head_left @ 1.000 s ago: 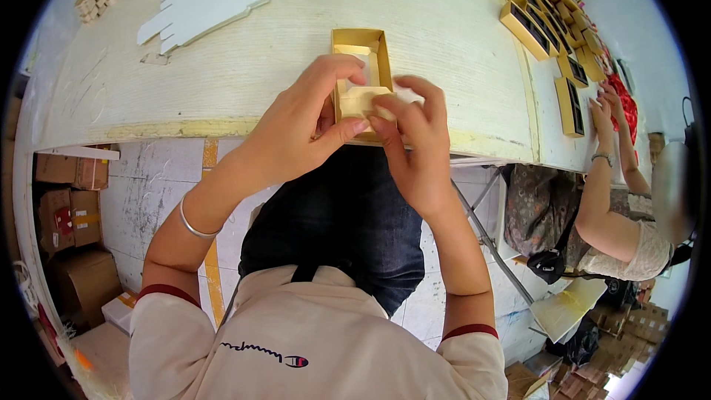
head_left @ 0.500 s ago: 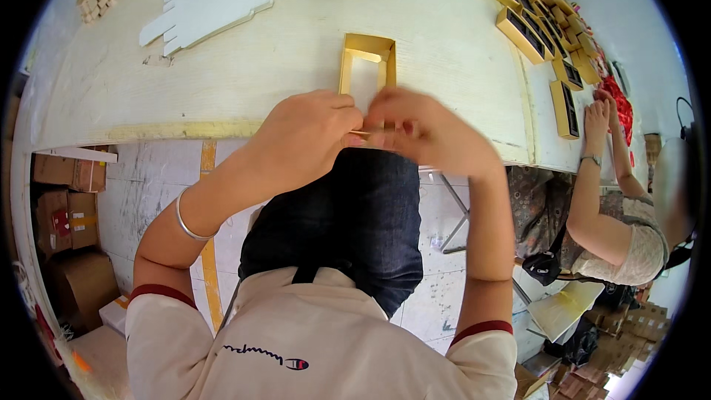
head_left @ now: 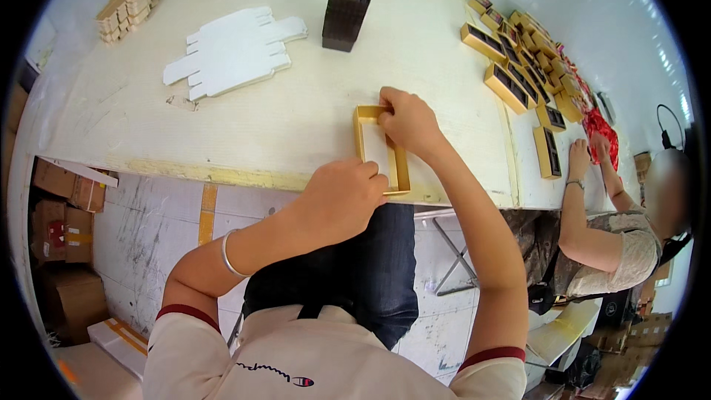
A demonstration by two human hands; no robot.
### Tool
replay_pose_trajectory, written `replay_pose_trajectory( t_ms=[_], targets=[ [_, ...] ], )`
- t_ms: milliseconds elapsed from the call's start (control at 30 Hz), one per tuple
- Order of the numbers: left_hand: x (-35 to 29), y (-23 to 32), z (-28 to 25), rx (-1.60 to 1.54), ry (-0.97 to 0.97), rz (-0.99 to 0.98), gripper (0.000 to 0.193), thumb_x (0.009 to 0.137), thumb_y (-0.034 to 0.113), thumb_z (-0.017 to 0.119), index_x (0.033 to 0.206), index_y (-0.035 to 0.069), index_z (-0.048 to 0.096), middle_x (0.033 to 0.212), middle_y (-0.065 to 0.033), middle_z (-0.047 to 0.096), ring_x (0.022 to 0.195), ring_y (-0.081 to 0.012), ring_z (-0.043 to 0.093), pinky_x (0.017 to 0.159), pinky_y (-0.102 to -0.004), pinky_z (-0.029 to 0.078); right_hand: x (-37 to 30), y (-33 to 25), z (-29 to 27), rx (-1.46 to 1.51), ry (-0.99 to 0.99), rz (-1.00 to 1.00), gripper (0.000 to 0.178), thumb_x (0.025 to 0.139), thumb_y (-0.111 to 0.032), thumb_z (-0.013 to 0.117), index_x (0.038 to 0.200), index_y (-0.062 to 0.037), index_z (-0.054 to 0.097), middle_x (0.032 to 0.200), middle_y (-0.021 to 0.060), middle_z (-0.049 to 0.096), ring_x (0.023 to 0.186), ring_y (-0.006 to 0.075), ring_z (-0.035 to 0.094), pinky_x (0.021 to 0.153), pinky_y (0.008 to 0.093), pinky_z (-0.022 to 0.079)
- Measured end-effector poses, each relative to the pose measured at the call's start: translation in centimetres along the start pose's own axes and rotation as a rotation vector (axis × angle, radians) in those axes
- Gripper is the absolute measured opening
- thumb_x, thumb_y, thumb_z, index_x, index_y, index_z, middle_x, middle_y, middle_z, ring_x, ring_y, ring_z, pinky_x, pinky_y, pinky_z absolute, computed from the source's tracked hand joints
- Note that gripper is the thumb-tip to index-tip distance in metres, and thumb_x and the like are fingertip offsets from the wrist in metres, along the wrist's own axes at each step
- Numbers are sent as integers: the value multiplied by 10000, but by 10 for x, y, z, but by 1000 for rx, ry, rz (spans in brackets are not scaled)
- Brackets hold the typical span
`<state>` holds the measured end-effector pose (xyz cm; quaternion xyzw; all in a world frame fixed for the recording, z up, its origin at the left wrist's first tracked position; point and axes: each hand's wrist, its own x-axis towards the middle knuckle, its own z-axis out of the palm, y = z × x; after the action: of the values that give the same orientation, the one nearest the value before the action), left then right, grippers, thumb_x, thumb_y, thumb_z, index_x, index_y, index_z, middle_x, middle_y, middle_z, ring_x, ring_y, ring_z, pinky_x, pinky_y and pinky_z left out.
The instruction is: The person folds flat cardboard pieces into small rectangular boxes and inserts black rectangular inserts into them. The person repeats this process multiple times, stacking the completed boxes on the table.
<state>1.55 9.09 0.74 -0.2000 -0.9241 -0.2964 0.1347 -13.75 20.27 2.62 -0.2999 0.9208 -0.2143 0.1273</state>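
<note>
A shallow open gold cardboard box (head_left: 402, 172), pale inside, lies at the table's front edge between my hands. My left hand (head_left: 344, 194) is closed at its near end, the fingertips pinching the near wall. Over the far right corner, my right hand (head_left: 409, 122) is curled with its fingers gripping the side wall. Both hands partly cover the box's edges. Beyond it, to the left, lies a stack of flat white die-cut card blanks (head_left: 235, 52). A tall stack of dark brown plastic trays (head_left: 346, 11) stands farther back.
Folded gold card pieces (head_left: 129, 7) are piled at the far left. Several gold boxes with dark inserts (head_left: 506, 87) line the right side. There, a co-worker's hands (head_left: 581, 157) are near red material (head_left: 601, 133). Cardboard cartons (head_left: 67, 230) sit under the table at left.
My right hand has moved from beside my left hand at the near end to the box's far right corner. My left hand stays at the near end. The view has shifted.
</note>
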Motion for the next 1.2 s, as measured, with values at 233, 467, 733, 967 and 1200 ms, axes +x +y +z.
replay_pose_trajectory(
  t_ms=[233, 467, 733, 967, 1200],
  targets=[
    [-11, -24, -22, 264, 139, -50, 434, 684, 429, 759, 668, 31, 587, 823, -97, 564, 862, -288, 554, 843, -430, 440, 14, -5, -33, 15, 231, -127, 358, 820, -285, 672, 1065, -32, 606, 869, 146, 647, 814, 302, 636, 721, 374, 500],
    [-17, -50, -32, 86, 188, -44, 445, 715, 294, 757, 1025, 42, 561, 1161, -150, 549, 1079, -340, 509, 977, -447, 374, 99, -32, -41, -362, 743, -623, 132, 820, -125, 653, 912, -30, 654, 981, 156, 594, 895, 321, 594, 750, 407, 497],
    [-25, -63, -27, -147, 313, -287, 636, 717, 224, 774, 1243, 39, 466, 1228, -168, 535, 1138, -360, 488, 981, -420, 383, 122, -44, -63, -240, 542, -584, 89, 773, -64, 655, 723, 1, 621, 929, 170, 602, 836, 380, 587, 709, 431, 489],
    [-21, -60, -31, -269, 257, -339, 639, 691, 146, 799, 1232, 80, 466, 1171, -126, 566, 1099, -343, 490, 967, -414, 388, 116, -41, -77, 296, 567, -487, 221, 899, -178, 624, 959, 35, 634, 782, 93, 631, 748, 163, 571, 692, 316, 465],
    [-24, -61, -33, -210, 276, -238, 666, 669, 144, 807, 1249, 109, 482, 1161, -102, 570, 1100, -303, 487, 975, -398, 375, -25, -25, -91, 1133, 154, -490, 294, 923, -269, 595, 992, 15, 563, 789, 50, 578, 676, 125, 503, 642, 260, 399]
  ],
)
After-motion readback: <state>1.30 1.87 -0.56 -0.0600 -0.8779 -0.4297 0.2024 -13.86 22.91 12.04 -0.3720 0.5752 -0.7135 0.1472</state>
